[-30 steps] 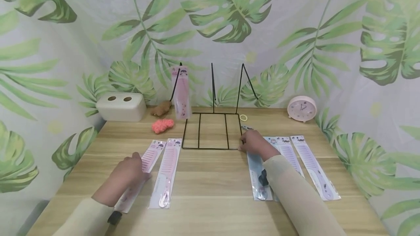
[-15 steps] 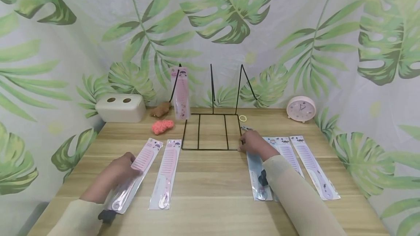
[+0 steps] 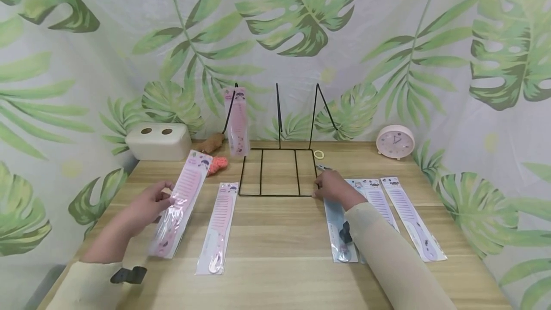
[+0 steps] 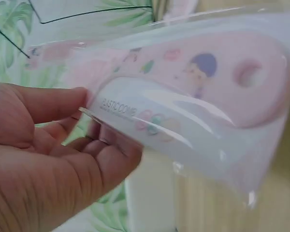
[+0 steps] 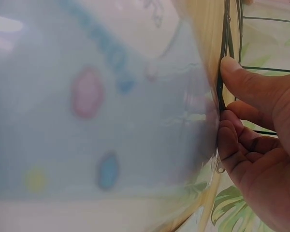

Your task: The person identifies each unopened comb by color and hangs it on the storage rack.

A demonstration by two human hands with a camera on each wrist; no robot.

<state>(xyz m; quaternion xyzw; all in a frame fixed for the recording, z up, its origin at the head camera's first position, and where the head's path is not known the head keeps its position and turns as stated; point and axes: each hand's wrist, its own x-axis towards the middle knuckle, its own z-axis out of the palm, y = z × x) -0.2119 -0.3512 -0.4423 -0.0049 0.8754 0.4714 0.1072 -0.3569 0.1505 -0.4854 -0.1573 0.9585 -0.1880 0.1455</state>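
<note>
In the head view my left hand (image 3: 144, 209) pinches the edge of a packaged pink comb (image 3: 182, 200), raised and tilted with its printed header pointing up. The left wrist view shows the comb's handle end, with a round hole, under clear film. My right hand (image 3: 336, 189) grips the right front corner of a black wire display rack (image 3: 297, 171); in the right wrist view the thumb (image 5: 232, 67) lies on the wire. Another pink comb pack (image 3: 238, 123) hangs on the rack's left hook. One more pink comb pack (image 3: 218, 226) lies flat on the table.
Blue (image 3: 333, 224) and purple comb packs (image 3: 413, 219) lie at right, partly under the right forearm. Behind are a white box (image 3: 159, 142), a brown object (image 3: 212, 143), coral yarn (image 3: 218, 164), a yellow ring (image 3: 319, 155) and a pink clock (image 3: 395, 142).
My left hand has lifted the pink comb pack off the table and tipped it up, its header now overlapping the coral yarn. The right hand has stayed at the rack's corner.
</note>
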